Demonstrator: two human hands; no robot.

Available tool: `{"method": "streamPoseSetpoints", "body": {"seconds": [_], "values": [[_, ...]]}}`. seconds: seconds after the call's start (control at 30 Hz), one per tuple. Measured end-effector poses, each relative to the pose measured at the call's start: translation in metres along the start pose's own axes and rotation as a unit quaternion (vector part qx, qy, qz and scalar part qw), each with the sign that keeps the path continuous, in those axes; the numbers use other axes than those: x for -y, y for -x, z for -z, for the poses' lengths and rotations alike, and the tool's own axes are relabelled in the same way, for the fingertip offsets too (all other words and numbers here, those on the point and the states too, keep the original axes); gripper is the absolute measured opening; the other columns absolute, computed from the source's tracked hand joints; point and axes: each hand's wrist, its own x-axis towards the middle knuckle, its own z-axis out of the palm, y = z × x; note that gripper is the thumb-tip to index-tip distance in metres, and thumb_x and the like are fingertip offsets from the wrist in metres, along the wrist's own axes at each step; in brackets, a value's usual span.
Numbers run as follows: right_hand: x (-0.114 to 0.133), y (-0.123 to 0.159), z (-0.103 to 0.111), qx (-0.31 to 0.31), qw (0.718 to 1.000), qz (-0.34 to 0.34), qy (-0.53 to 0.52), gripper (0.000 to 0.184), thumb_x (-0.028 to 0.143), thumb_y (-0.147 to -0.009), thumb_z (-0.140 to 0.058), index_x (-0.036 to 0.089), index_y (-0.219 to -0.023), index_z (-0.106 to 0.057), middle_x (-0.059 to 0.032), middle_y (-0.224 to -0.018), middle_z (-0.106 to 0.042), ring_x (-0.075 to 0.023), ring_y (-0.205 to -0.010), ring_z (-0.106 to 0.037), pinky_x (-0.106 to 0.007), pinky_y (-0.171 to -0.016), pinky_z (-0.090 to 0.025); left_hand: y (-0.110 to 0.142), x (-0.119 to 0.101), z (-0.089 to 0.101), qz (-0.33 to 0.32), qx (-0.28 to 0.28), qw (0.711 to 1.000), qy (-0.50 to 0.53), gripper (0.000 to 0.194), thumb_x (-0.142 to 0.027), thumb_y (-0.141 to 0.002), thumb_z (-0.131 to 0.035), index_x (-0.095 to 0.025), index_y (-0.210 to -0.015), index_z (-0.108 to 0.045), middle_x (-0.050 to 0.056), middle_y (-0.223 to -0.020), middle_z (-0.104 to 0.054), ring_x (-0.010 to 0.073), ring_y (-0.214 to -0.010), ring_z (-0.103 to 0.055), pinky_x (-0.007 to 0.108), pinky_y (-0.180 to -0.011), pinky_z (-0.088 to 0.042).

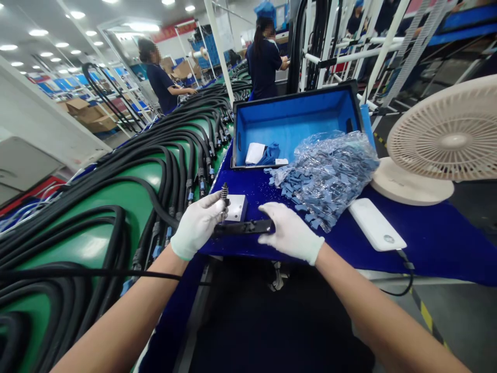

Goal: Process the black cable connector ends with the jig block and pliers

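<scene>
My left hand, in a white glove, is closed in a pinch around a small dark ribbed fitting that looks like a spring and points upward. A flat black bar lies level between my hands, its left end beside the fingers of my left hand. Around the bar's right end curl the thumb and fingers of my gloved right hand. Behind the bar, a light grey metal block with small holes rests on the blue-covered table. My left palm hides part of what it holds.
Thick black hoses run along the green conveyor at left. A clear bag of blue clips leans by a blue crate. A white power bank and a fan stand at right. Two people work further back.
</scene>
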Motion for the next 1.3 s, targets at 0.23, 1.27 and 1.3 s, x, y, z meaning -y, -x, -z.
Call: {"method": "streamPoseSetpoints", "body": {"seconds": [0.23,1.27,1.3], "values": [[0.024,0.007,-0.025,-0.018,0.936,-0.125,-0.328,0.048,0.022,-0.075,-0.077,0.021,-0.119,-0.058,-0.0029,-0.106,-0.067,-0.019,-0.089,-0.066,-0.034,-0.081,-0.055,0.017,-0.008,-0.009,-0.091,0.086,0.962,-0.243,0.033,-0.03,-0.085,-0.073,-0.022,-0.117,-0.077,0.005,-0.12,-0.073,0.0266,-0.115,-0.066,0.039,-0.107,-0.048],[0.032,0.01,-0.056,0.069,0.92,-0.082,-0.377,0.048,0.035,-0.076,-0.081,0.025,-0.119,-0.063,-0.0037,-0.108,-0.073,-0.0211,-0.089,-0.072,-0.037,-0.083,-0.06,0.047,0.044,-0.004,0.049,-0.089,0.977,0.186,0.031,-0.049,-0.089,-0.066,-0.022,-0.104,-0.073,0.007,-0.091,-0.069,0.0204,-0.084,-0.067,0.037,-0.083,-0.06],[0.027,0.004,-0.049,0.125,0.948,-0.055,-0.289,0.043,0.04,-0.079,-0.079,0.025,-0.116,-0.066,-0.0038,-0.105,-0.074,-0.0216,-0.09,-0.072,-0.036,-0.084,-0.059,0.043,0.041,0.0,0.04,-0.118,0.963,0.239,0.029,-0.045,-0.091,-0.066,-0.022,-0.106,-0.07,0.005,-0.087,-0.066,0.0166,-0.078,-0.065,0.033,-0.078,-0.059]]}}
